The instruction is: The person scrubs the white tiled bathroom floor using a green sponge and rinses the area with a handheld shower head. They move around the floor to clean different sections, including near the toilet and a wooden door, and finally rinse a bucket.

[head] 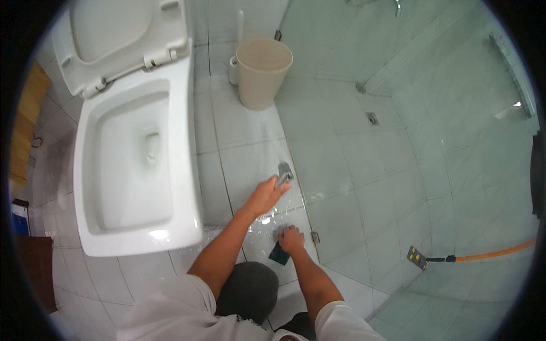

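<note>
My left hand (261, 197) is wrapped around a chrome handheld fitting (283, 178), which looks like a bidet sprayer. It is held low over the white floor tiles (239, 168), beside the foot of the glass shower panel. A dark grey shape lies at the fitting's far end; I cannot tell whether it belongs to it. Closer to me, my right hand (291, 239) presses a dark green scouring pad (279, 255) on the tiles. Part of the pad is hidden under the fingers. Water and white suds (266, 219) glisten on the floor between both hands.
A white toilet (183, 204) with its lid and seat raised stands at left. Behind my hands are a beige bin (261, 85) and a white toilet brush (240, 25). The glass panel (337, 170) borders the right. Beyond it lie a floor drain (373, 119) and an orange-handled tool (490, 251).
</note>
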Action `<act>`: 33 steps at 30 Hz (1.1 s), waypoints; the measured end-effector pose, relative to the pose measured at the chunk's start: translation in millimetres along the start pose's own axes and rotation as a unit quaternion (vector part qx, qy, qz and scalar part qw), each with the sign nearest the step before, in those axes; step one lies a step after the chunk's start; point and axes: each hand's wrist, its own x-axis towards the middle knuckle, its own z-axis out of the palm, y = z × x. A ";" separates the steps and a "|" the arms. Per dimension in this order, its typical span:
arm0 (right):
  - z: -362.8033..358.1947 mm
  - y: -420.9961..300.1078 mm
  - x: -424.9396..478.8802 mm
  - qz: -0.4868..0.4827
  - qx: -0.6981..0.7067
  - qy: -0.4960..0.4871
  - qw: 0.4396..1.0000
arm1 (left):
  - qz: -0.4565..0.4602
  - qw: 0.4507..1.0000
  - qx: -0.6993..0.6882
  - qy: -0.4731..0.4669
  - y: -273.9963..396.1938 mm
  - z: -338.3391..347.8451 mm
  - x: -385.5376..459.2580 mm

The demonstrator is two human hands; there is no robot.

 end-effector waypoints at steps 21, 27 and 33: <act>-377.6 -191.0 254.0 -0.172 -0.173 0.288 0.926 | -0.124 0.985 -0.104 0.063 67.5 -63.1 -40.9; -327.2 -141.4 204.0 -0.239 -0.133 0.271 0.923 | -0.224 0.954 -0.160 0.120 124.8 -68.7 -47.0; -229.6 -102.5 48.2 -0.250 -0.124 0.164 0.946 | -0.189 0.942 -0.241 0.139 181.2 -108.7 -6.9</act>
